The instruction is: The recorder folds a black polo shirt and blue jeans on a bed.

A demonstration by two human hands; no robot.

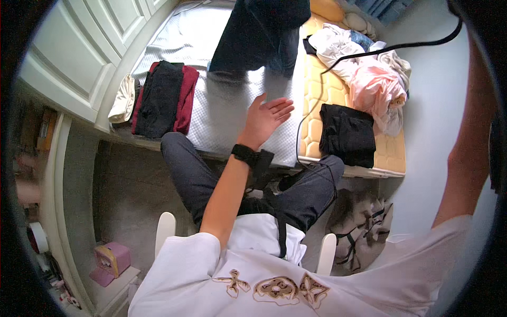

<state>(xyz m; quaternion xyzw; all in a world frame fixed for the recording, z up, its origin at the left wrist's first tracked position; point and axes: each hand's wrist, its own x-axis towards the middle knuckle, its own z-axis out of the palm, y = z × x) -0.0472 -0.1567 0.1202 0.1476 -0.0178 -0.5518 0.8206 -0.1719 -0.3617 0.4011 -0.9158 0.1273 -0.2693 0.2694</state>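
My left hand (pixel 271 115) is above the white quilted mattress pad (pixel 229 115), palm turned up and fingers apart, with nothing in it. A black band with a small box sits on that wrist. Just beyond the fingertips a dark garment (pixel 259 35), perhaps trousers, spreads across the pad; its near edge is blurred and its far end leaves the view. My right arm (pixel 469 130) reaches up along the right rim, and the right hand is out of view.
Dark red and black folded clothes (pixel 162 99) lie on the left beside a cream folded cloth (pixel 123 99). A folded black garment (pixel 346 134) rests on the yellow mattress (pixel 311 138), near heaped pink and white clothes (pixel 376 85). A black cable (pixel 400 45) hangs across the right side.
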